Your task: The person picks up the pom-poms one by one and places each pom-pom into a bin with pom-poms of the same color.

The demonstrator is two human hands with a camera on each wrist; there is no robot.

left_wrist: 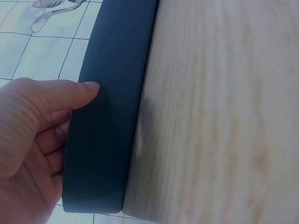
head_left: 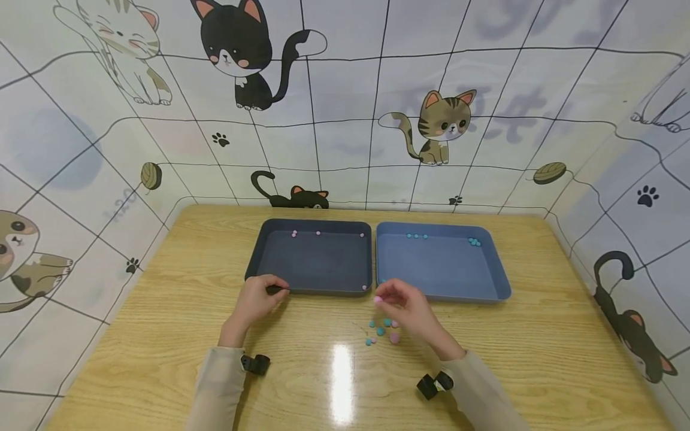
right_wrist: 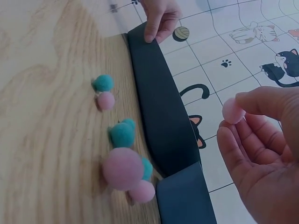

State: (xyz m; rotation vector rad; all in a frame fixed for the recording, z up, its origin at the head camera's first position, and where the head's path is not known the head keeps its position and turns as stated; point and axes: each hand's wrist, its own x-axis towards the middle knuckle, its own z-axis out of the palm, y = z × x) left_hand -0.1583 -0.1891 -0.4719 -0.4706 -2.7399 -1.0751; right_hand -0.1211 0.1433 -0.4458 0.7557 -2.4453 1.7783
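Between thumb and fingertips, my right hand (head_left: 408, 307) pinches a pink pom-pom (right_wrist: 233, 111), held above the table by the near edges of the two trays. My left hand (head_left: 261, 302) grips the near wall of the black tray (left_wrist: 110, 116) close to its left corner, thumb on the outside and fingers over the rim. Several pink pom-poms (head_left: 318, 233) lie in that tray. The blue tray (head_left: 439, 263) to its right holds several teal pom-poms (head_left: 474, 242). In front of the trays lies a loose group of teal and pink pom-poms, with a larger pink pom-pom (right_wrist: 123, 169) among them.
Both trays stand side by side on a wooden table (head_left: 312, 383). A cat-patterned cloth (head_left: 345, 90) rises behind the table and along its sides. A small black wrist camera (head_left: 257, 364) sits at the left cuff, another wrist camera (head_left: 434, 385) at the right.
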